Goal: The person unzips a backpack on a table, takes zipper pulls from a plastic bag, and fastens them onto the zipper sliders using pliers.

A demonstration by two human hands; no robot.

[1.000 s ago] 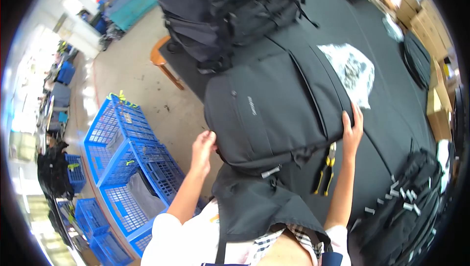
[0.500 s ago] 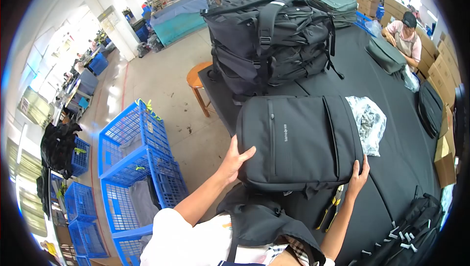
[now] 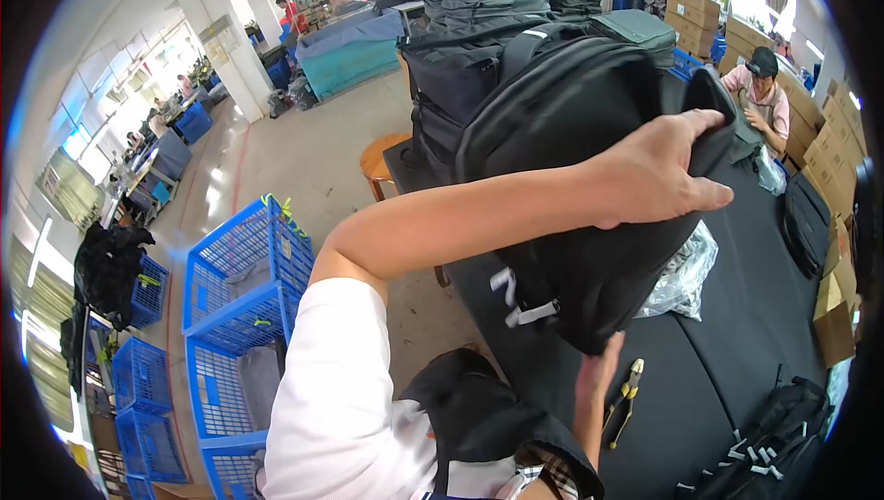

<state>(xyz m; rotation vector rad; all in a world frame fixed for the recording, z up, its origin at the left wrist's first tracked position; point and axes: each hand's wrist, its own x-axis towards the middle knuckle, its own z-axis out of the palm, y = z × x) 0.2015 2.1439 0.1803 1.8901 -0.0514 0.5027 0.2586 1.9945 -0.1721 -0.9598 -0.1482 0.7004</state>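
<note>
A black backpack is raised and tilted above the black-covered table, its surface partly blurred by motion. My left arm reaches across its front. My left hand grips the backpack near its upper right edge, with the thumb apart and the fingertips partly behind a raised flap. Low down, my right hand holds the bottom of the bag, its fingers mostly hidden by the fabric. White-ended straps hang at the backpack's lower left. Yellow-handled pliers lie on the table beside my right forearm.
Stacked black bags stand behind the backpack, and a crumpled clear plastic bag lies to its right. Blue crates and a wooden stool are at left. A co-worker works across the table near cardboard boxes.
The backpack has gone from lying flat, logo side up, to raised and tilted. My left hand has moved from its left edge across to the upper right; my right hand has shifted down and left.
</note>
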